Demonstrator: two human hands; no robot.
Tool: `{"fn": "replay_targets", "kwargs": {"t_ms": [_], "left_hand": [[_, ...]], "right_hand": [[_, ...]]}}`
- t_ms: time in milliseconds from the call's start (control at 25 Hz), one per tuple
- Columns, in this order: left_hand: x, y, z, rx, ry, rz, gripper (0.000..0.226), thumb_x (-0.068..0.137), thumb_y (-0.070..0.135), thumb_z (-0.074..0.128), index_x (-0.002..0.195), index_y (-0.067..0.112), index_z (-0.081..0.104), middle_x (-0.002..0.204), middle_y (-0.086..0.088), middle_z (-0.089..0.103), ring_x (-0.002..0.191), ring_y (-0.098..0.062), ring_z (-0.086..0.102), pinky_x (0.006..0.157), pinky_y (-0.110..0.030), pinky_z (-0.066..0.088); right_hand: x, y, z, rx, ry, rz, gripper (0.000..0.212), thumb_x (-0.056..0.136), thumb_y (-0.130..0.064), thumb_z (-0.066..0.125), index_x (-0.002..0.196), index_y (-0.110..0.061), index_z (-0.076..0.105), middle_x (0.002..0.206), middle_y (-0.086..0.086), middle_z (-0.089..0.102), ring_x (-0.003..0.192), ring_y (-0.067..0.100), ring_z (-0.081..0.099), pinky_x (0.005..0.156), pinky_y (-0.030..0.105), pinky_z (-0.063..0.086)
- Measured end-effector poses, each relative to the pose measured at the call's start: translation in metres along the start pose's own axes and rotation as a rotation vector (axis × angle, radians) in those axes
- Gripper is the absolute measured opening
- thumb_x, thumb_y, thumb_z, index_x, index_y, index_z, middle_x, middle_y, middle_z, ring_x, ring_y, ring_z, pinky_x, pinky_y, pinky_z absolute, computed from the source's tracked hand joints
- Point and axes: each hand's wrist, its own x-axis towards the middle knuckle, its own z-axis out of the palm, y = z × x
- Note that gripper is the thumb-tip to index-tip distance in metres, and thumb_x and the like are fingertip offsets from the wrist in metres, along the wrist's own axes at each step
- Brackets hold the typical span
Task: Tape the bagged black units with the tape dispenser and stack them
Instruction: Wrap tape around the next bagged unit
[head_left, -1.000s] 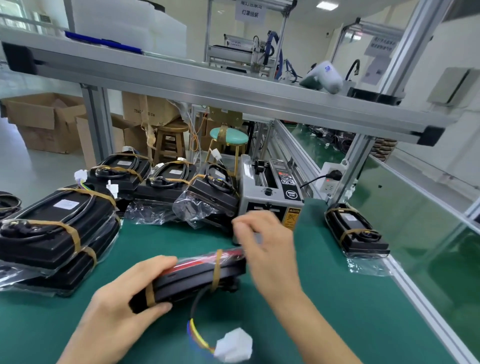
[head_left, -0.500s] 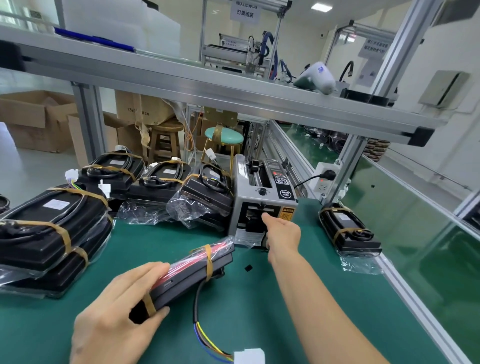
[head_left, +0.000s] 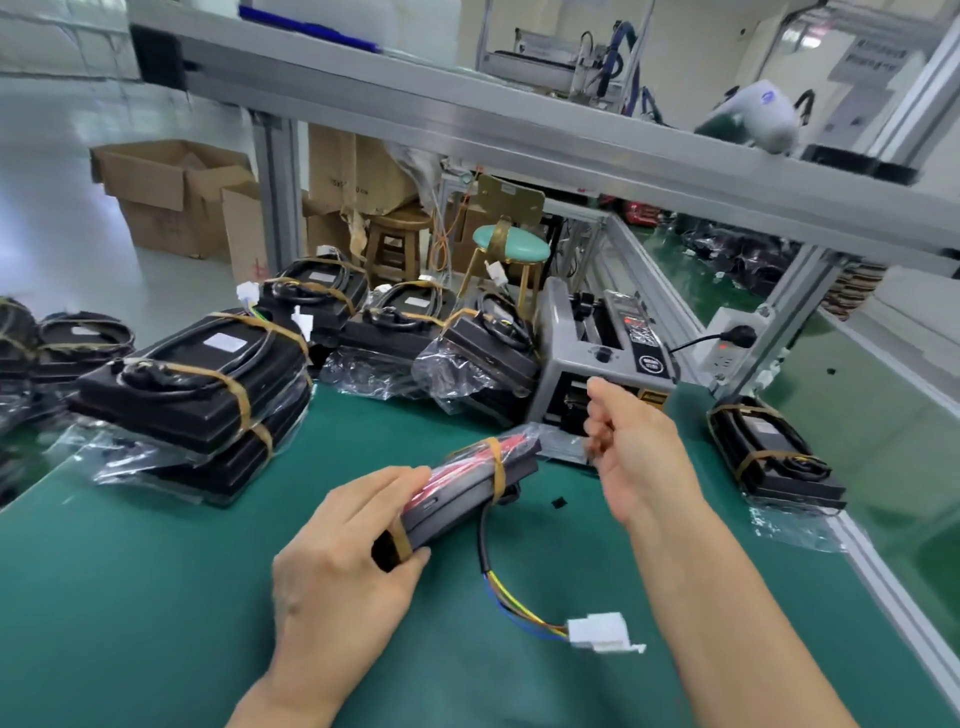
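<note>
A person's left hand (head_left: 343, 566) grips a bagged black unit (head_left: 462, 493) on edge; the right hand (head_left: 636, 447), fingers curled, hovers before the tape dispenser (head_left: 597, 358), its contents blurred.

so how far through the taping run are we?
Done: a taped stack sits at left, with more taped units behind it and one at right. In hand: the left hand grips a bagged unit that already carries two tape bands; the right hand, fingers curled, is just in front of the tape dispenser. Tape in its fingers can't be made out. Left: finish and stack this unit.
</note>
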Motion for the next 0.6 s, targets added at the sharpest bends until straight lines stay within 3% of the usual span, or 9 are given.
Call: {"fn": "replay_targets", "kwargs": {"t_ms": [200,320,480,600], "left_hand": [[0.000,-0.001,0.004,-0.019,0.028,-0.034,0.081,0.038,-0.007,0.089,0.107,0.030,0.071,0.106,0.019,0.064,0.100,0.001,0.055,0.091,0.002,0.030],[0.001,-0.002,0.007,-0.012,0.039,-0.029,0.081,0.038,-0.008,0.089,0.107,0.030,0.071,0.105,0.019,0.063,0.106,0.007,0.050,0.093,0.002,0.028],[0.001,-0.005,0.007,-0.008,0.041,-0.024,0.081,0.038,-0.007,0.089,0.108,0.030,0.071,0.106,0.018,0.063,0.108,0.008,0.047,0.093,0.003,0.027],[0.002,-0.004,0.008,-0.003,0.035,-0.025,0.082,0.038,-0.006,0.089,0.108,0.032,0.070,0.107,0.021,0.062,0.106,0.007,0.047,0.090,0.005,0.025]], "right_hand": [[0.014,0.003,-0.018,-0.090,0.319,0.102,0.028,0.087,-0.015,0.066,0.065,-0.015,0.049,0.061,-0.002,0.042,0.055,0.014,0.033,0.051,0.028,0.027],[0.023,0.011,-0.012,-0.121,0.360,0.029,0.017,0.087,-0.012,0.068,0.071,-0.013,0.063,0.068,-0.004,0.055,0.069,0.019,0.052,0.066,0.029,0.041],[0.030,0.014,-0.005,-0.132,0.405,-0.046,0.023,0.084,-0.015,0.071,0.062,-0.019,0.064,0.060,-0.009,0.057,0.057,0.008,0.049,0.050,0.018,0.036],[0.032,0.015,-0.001,-0.136,0.390,-0.013,0.021,0.082,-0.017,0.074,0.066,-0.021,0.062,0.069,-0.008,0.059,0.065,0.005,0.050,0.065,0.024,0.042]]}}
